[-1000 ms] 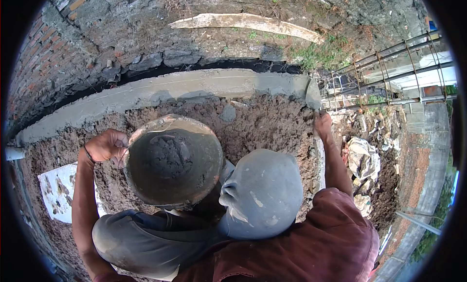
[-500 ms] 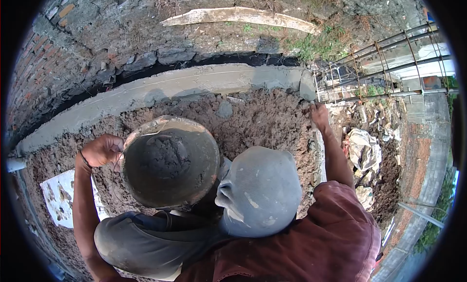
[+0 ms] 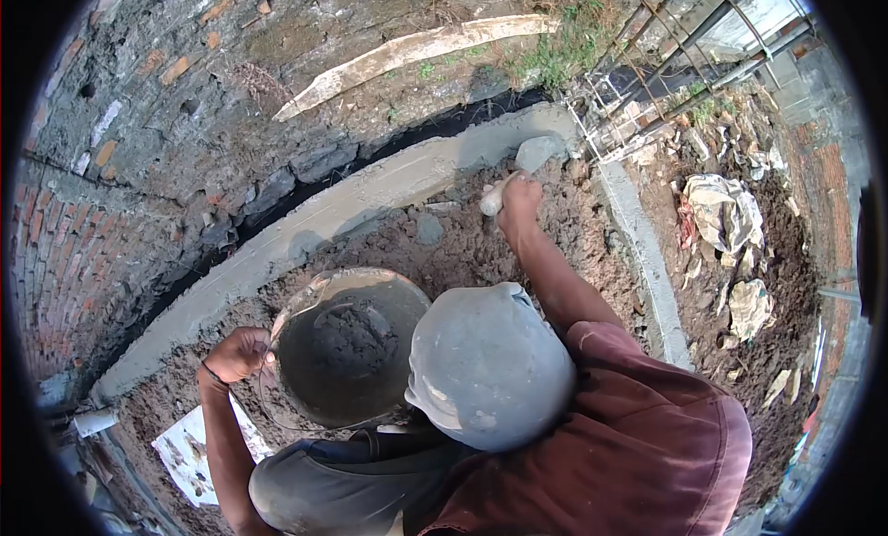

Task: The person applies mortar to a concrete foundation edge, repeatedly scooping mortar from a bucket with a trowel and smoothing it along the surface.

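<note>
My left hand point(image 3: 239, 354) grips the rim of a round bucket point(image 3: 310, 388), which is tilted toward me and holds grey wet mortar point(image 3: 351, 340). A trowel point(image 3: 539, 153) is in my right hand point(image 3: 521, 203), its handle inside my closed fingers. The trowel's blade lies at the inner edge of a smooth grey mortar-topped ledge point(image 3: 388, 180), near that ledge's right end. Between the bucket and the ledge, a small grey patch of mortar point(image 3: 429, 228) sits on the brown soil point(image 3: 472, 249).
Steel rebar cages point(image 3: 694, 60) stand at the upper right. A narrow grey strip point(image 3: 643, 249) runs down the right side, with crumpled sacks point(image 3: 721, 212) beyond it. A white board point(image 3: 199, 457) lies at lower left. A rough stone wall point(image 3: 222, 101) rises behind the ledge.
My right hand has moved left along the ledge with the trowel, whose handle now shows. The view has turned, and the bucket, still held by my left hand, appears further right.
</note>
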Motion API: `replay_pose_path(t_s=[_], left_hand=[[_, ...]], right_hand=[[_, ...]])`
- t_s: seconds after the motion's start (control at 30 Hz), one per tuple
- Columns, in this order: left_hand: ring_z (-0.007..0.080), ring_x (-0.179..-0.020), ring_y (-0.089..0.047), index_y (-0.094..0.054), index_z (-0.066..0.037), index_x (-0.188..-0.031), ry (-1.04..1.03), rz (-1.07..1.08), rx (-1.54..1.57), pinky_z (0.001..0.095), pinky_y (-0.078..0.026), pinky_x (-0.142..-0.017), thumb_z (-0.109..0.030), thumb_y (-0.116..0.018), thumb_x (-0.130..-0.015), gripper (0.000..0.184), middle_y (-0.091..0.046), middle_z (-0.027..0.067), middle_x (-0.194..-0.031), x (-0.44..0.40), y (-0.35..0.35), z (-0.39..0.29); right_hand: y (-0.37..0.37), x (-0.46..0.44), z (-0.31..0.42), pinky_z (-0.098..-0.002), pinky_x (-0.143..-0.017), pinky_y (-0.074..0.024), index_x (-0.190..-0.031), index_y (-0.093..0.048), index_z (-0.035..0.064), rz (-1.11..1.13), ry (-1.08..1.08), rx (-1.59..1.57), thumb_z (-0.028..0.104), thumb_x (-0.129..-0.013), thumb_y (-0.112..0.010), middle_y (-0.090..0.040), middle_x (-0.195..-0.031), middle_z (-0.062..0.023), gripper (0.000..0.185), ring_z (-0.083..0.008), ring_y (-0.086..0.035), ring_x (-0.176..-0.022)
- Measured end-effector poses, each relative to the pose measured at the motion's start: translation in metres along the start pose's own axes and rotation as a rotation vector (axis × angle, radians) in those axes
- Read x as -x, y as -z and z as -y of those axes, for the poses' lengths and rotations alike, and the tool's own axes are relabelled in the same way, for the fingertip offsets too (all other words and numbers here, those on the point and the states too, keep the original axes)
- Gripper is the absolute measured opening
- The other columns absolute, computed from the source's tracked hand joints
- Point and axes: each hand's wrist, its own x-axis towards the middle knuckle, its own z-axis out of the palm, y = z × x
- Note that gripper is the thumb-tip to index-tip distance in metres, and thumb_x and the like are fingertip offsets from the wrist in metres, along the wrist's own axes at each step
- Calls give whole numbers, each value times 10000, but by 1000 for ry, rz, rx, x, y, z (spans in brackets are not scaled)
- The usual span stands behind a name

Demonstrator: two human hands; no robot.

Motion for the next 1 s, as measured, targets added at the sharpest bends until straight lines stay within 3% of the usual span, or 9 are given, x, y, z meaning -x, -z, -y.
replay_pose_path(t_s=[0.23,0.3,0.37,0.43,0.63,0.7,0.83,0.93,1.0], left_hand=[[249,-650,-740,-571,9,-815,-42,-6,-58,386,-643,-599,172,-550,-797,166,-609,44,-692,-6,7,16],[213,-661,-742,-577,-7,-823,-26,36,47,384,-655,-589,-124,-746,-958,246,-645,45,-685,-3,1,4],[217,-663,-743,-575,-5,-821,-47,53,43,389,-657,-593,-134,-751,-956,257,-648,51,-687,-5,3,6],[222,-665,-744,-574,-3,-818,-67,67,43,394,-659,-596,-144,-756,-954,267,-651,58,-690,-5,4,4],[207,-639,-728,-628,23,-874,-16,19,57,360,-618,-586,3,-715,-919,101,-653,59,-686,1,-3,-6],[207,-648,-729,-527,-28,-769,-91,-36,-89,393,-662,-601,-148,-773,-939,323,-625,53,-675,-3,3,11],[121,-631,-681,-596,-9,-824,-56,-93,-24,288,-562,-561,-33,-727,-940,177,-657,25,-693,7,-7,8],[154,-656,-716,-645,15,-904,-112,-38,-43,302,-601,-600,-76,-750,-935,142,-696,71,-731,3,-2,13],[162,-669,-724,-656,23,-937,-85,9,28,307,-612,-619,-94,-762,-930,158,-707,79,-745,-1,-1,5]], right_hand=[[-74,0,-23,-543,-624,-607,-1130,-514,38,-4,-127,-73,169,-1071,-436,-579,-1030,-132,163,-304,-629,-810],[-71,27,-17,-542,-620,-606,-1142,-513,37,5,-190,-97,169,-1070,-445,-572,-1042,-132,165,-308,-631,-830],[-72,61,15,-541,-617,-606,-1154,-512,36,21,-255,-121,170,-1069,-453,-565,-1053,-131,169,-311,-632,-851],[-56,78,56,-536,-642,-597,-1140,-543,-3,-16,-485,-172,105,-1050,-408,-580,-1004,-168,195,-336,-642,-770],[-41,41,74,-521,-614,-591,-1207,-460,-2,-76,-310,-147,158,-1058,-392,-562,-999,-181,229,-356,-647,-761],[-27,65,75,-513,-585,-586,-1175,-487,0,80,-549,-99,156,-1055,-386,-576,-998,-198,222,-361,-645,-773],[-20,117,147,-399,-472,-555,-1172,-528,10,353,-614,473,142,-1023,-449,-610,-802,-116,214,-245,-592,-556],[-51,24,210,-336,-485,-545,-1240,-561,-115,579,80,1272,107,-955,-550,-632,-783,-128,361,-190,-616,-566],[-55,-112,231,-401,-695,-593,-1251,-578,-110,797,853,1855,76,-865,-598,-668,-854,-155,429,-268,-673,-748]])
